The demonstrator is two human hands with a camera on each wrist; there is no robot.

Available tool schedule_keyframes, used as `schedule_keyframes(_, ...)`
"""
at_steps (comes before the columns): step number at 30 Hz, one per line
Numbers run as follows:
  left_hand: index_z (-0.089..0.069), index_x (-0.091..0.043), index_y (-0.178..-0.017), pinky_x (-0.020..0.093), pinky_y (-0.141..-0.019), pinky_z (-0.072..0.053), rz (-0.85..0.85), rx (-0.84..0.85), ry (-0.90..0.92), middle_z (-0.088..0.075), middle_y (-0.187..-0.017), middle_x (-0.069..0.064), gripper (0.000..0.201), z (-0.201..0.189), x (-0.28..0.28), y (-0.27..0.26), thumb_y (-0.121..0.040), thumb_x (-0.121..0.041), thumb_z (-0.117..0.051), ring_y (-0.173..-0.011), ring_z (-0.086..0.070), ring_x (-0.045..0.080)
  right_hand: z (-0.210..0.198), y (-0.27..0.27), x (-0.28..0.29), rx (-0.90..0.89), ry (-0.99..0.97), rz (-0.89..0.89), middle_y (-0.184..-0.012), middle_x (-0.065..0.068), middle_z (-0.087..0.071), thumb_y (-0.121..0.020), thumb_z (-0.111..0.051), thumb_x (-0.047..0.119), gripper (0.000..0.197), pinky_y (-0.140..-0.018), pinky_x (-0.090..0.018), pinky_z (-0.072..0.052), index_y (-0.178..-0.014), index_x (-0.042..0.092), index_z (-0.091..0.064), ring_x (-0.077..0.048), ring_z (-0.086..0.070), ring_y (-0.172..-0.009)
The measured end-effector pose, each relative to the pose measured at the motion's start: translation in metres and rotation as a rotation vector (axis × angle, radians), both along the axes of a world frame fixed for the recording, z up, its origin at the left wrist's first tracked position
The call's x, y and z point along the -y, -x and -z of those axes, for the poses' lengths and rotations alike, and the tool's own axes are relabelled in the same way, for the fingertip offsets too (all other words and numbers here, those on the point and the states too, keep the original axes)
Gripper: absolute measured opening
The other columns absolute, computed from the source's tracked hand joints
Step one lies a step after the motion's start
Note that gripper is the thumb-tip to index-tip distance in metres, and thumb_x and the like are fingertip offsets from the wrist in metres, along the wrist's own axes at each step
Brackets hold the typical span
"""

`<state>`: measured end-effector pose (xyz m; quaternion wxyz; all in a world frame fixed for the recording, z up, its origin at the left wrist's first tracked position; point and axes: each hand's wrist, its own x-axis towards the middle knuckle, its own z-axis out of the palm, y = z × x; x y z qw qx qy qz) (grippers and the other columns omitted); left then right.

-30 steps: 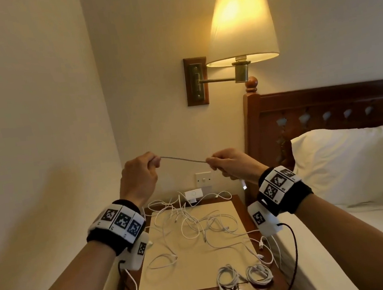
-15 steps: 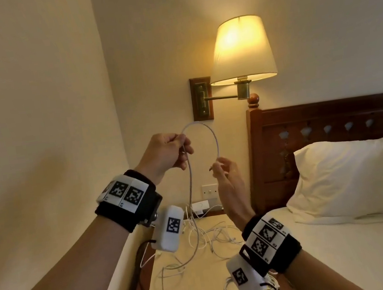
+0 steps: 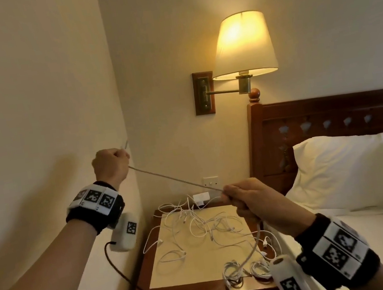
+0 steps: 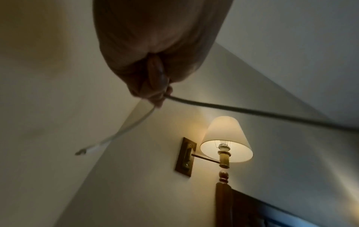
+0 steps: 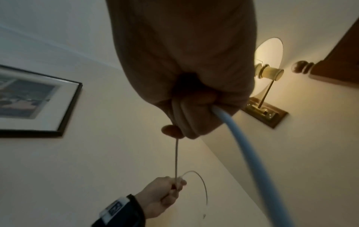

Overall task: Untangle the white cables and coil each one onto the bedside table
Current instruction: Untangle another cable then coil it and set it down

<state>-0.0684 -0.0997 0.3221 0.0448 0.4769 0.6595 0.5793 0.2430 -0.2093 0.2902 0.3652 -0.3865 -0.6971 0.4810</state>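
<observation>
A white cable (image 3: 175, 180) runs taut between my two hands above the bedside table (image 3: 141, 284). My left hand (image 3: 111, 165) is raised near the left wall and grips the cable close to its end; the short tail with its plug (image 4: 83, 151) sticks out past the fingers. My right hand (image 3: 245, 198) is lower, over the table's right side, fingers curled round the same cable (image 5: 242, 147), whose slack drops down past the front edge. A tangle of white cables (image 3: 202, 225) lies on the table top. Two small coils (image 3: 244, 271) sit at the front right.
A lit wall lamp (image 3: 242, 45) hangs above the table. The wooden headboard (image 3: 331, 124), pillows (image 3: 343, 171) and bed stand to the right. A wall socket with a white charger (image 3: 200, 196) is behind the table. The left wall is close; a framed picture (image 5: 33, 99) hangs there.
The loop held up between the hands has been pulled straight. My left hand moved left and my right hand dropped lower to the right, stretching the cable taut.
</observation>
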Motion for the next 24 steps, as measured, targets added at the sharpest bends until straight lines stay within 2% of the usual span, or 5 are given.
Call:
schedule_keyframes(5, -0.06, 0.002, -0.091, 0.04, -0.078, -0.047, -0.061, -0.473, 0.373, -0.064, -0.091, 0.018, 0.045, -0.003, 0.018, -0.019, -0.1, -0.039, -0.043, -0.091, -0.061, 0.039, -0.029, 0.011, -0.015, 0.065, -0.139, 0.116, -0.057, 0.004, -0.036, -0.105, -0.036, 0.024, 0.034, -0.039, -0.02, -0.023, -0.078, 0.013, -0.054, -0.008, -0.03, -0.043)
schedule_keyframes(10, -0.057, -0.015, -0.128, 0.022, -0.088, -0.04, 0.437, -0.432, -0.106, -0.062, -0.116, -0.006, 0.031, -0.021, 0.064, -0.076, -0.105, -0.021, -0.037, -0.107, -0.058, 0.012, -0.062, 0.043, -0.032, 0.267, -0.302, 0.183, -0.064, 0.005, -0.046, -0.104, -0.038, 0.021, 0.034, -0.044, -0.018, -0.033, -0.077, 0.016, -0.059, -0.007, -0.04, -0.051)
schedule_keyframes(13, -0.065, -0.02, -0.112, 0.012, -0.068, -0.04, 0.592, -0.494, -0.065, -0.067, -0.087, -0.01, 0.025, -0.017, 0.077, -0.102, -0.104, -0.02, -0.041, -0.076, -0.06, -0.001, -0.074, 0.05, -0.04, 0.277, -0.315, 0.191, -0.065, 0.003, -0.046, -0.103, -0.038, 0.021, 0.034, -0.045, -0.021, -0.032, -0.076, 0.016, -0.058, -0.009, -0.039, -0.052)
schedule_keyframes(16, -0.063, -0.019, -0.081, 0.009, -0.052, -0.033, 0.489, -0.494, -0.154, -0.052, -0.06, -0.011, 0.025, -0.011, 0.075, -0.097, -0.101, -0.015, -0.048, -0.051, -0.048, -0.001, -0.07, 0.045, -0.042, 0.208, -0.227, 0.15, -0.06, 0.004, -0.042, -0.104, -0.038, 0.027, 0.037, -0.042, -0.02, -0.029, -0.075, 0.015, -0.057, -0.008, -0.035, -0.046)
schedule_keyframes(24, -0.066, -0.002, -0.086, 0.029, -0.071, -0.034, -0.037, -0.323, -0.107, -0.069, -0.095, 0.019, 0.027, -0.034, 0.06, 0.009, -0.097, -0.003, -0.042, -0.079, -0.051, 0.027, -0.002, -0.027, -0.042, 0.005, -0.022, 0.103, -0.054, 0.006, -0.035, -0.105, -0.036, 0.032, 0.044, -0.039, -0.018, -0.024, -0.065, 0.018, -0.048, -0.008, -0.026, -0.043)
